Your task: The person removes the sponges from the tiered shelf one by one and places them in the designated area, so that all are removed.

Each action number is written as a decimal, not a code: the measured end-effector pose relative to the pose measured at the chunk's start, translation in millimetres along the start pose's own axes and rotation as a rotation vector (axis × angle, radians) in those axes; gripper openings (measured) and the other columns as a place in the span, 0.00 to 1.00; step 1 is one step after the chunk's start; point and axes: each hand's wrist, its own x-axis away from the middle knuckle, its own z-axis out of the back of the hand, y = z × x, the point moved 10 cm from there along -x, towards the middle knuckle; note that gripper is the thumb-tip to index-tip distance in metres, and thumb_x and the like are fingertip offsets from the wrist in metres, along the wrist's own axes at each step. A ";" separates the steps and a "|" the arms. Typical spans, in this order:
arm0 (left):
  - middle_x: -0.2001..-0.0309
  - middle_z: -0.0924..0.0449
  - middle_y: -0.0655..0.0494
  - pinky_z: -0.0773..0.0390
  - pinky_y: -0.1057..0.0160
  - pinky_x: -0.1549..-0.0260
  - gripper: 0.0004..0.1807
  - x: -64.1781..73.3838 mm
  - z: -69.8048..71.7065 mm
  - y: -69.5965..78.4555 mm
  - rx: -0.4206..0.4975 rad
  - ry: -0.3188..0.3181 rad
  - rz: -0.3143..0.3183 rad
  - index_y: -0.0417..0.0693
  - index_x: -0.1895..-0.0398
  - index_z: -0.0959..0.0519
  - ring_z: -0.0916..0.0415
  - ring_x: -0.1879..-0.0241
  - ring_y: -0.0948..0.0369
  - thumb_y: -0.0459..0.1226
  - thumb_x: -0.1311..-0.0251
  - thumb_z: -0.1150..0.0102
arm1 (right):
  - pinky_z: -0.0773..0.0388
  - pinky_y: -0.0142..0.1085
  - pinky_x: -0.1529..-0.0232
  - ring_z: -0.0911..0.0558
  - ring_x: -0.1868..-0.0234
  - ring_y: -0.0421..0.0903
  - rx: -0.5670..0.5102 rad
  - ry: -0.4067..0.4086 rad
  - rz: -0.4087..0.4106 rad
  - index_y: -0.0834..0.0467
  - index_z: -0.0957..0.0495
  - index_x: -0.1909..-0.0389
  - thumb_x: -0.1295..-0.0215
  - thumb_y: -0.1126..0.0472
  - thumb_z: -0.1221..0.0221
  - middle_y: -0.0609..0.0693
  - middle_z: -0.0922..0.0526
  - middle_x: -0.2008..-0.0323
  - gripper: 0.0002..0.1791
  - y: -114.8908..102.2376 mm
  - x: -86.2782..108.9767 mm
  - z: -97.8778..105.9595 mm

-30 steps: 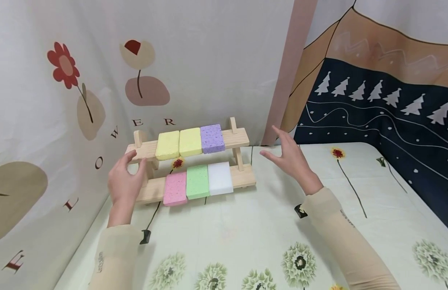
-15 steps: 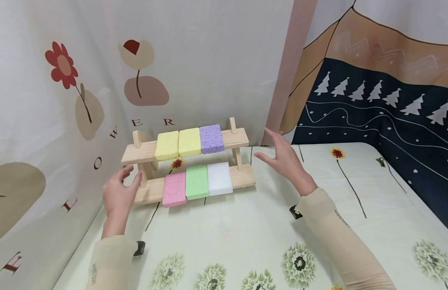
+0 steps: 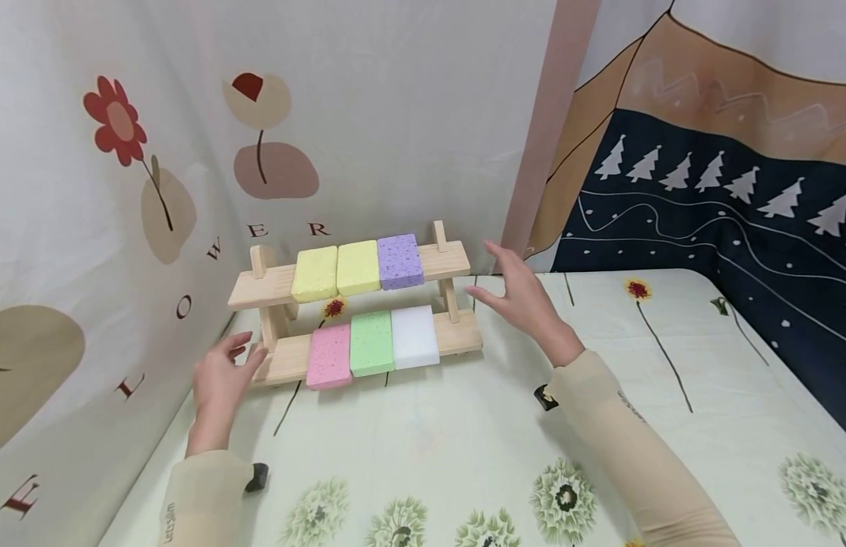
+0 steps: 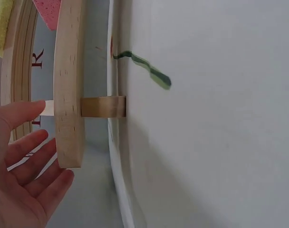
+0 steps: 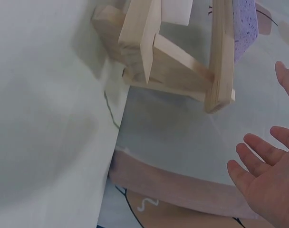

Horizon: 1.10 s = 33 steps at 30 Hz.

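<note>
A two-tier wooden rack [image 3: 458,333] stands against the back cloth. On its upper shelf [image 3: 261,287] lie two yellow sponges [image 3: 358,267] and a purple sponge [image 3: 400,262]. The lower shelf [image 3: 289,359] bears a pink sponge [image 3: 330,356], a green sponge [image 3: 372,343] and a white sponge block [image 3: 415,336]. My left hand [image 3: 217,387] is at the left end of the lower shelf, thumb and fingers spread; whether it touches the wood I cannot tell. To the right of the upper shelf, my right hand [image 3: 521,296] hovers with fingers spread, apart from the rack.
A pale tablecloth [image 3: 423,448] printed with flowers covers the surface. Close behind and to the left of the rack hangs a light printed curtain [image 3: 395,137]. A dark cloth with tree prints [image 3: 703,205] hangs at the right. Each wrist bears a small black device [image 3: 546,396].
My left hand has dropped from the upper shelf's left end to the lower one. The right hand has moved left, closer to the rack. The sponges keep their places.
</note>
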 end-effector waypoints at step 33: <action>0.33 0.30 0.32 0.23 0.76 0.64 0.33 -7.6 -22.8 -30.1 0.118 -0.190 0.125 0.38 0.28 0.34 0.29 0.35 0.41 0.43 0.32 0.40 | 0.33 0.47 0.28 0.31 0.28 0.52 -0.092 0.034 0.141 0.56 0.32 0.31 0.36 0.51 0.33 0.54 0.28 0.31 0.35 -40.5 -18.4 -26.8</action>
